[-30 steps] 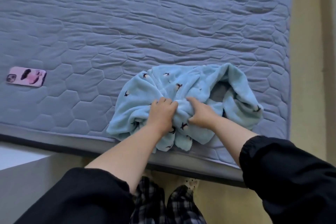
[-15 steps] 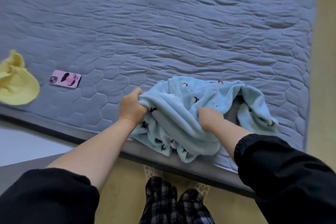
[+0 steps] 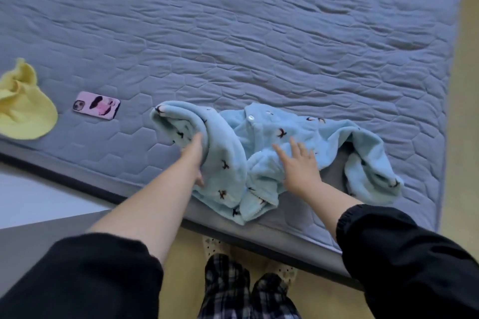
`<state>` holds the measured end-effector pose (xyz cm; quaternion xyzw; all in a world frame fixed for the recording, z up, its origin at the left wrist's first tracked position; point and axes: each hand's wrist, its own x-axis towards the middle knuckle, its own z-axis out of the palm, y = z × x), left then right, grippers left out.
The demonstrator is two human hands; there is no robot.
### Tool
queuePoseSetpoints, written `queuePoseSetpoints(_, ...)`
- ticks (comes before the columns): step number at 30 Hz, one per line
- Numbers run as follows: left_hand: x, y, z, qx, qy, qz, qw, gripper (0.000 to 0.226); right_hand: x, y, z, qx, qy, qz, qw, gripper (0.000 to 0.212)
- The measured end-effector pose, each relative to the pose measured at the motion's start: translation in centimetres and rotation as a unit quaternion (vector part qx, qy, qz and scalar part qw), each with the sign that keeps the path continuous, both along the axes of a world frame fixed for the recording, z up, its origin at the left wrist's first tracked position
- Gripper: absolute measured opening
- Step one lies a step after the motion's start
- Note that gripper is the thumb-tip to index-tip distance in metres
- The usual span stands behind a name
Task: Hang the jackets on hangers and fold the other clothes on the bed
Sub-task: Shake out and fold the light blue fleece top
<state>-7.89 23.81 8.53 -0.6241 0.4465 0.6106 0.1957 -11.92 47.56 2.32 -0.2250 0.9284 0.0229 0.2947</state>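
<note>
At the bed's (image 3: 233,33) near edge, the blue fleece top (image 3: 261,134) is touched by the splayed right hand (image 3: 302,166); the left hand's (image 3: 193,155) grip is hidden by its fold.

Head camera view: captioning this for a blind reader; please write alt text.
A person's right hand presses flat on a crumpled light blue fleece top at the near edge of a grey quilted bed, while the left hand reaches under a fold. A pink phone and a yellow cloth lie left.

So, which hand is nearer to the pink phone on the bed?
Left. The left hand is at a fold of the blue garment, right of the phone; the right hand rests on the garment, farther right.
</note>
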Motion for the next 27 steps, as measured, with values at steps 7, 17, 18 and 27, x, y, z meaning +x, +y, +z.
queuePoseSetpoints(7, 2.5, 4.7, -5.1, -0.157, -0.012, -0.260, 0.953, 0.060, 1.8, -2.5, -2.3, 0.010, -0.043, 0.022, 0.999, 0.031)
queuePoseSetpoints(17, 0.2, 5.4, 1.2, -0.291, 0.235, -0.609, 0.699, 0.086, -2.6, 0.3, 8.3, -0.402, -0.195, -0.332, 0.831, 0.028)
queuePoseSetpoints(18, -0.7, 5.7, 2.5, -0.263, 0.248, -0.614, 0.702, 0.085, -3.2, 0.5, 10.3, -0.429, -0.213, -0.342, 0.809, 0.036)
queuePoseSetpoints(27, -5.9, 10.8, 17.1, -0.238, 0.331, -0.538, 0.738, 0.020, -7.2, 4.3, 27.3, -0.559, -0.145, -0.447, 0.683, 0.024)
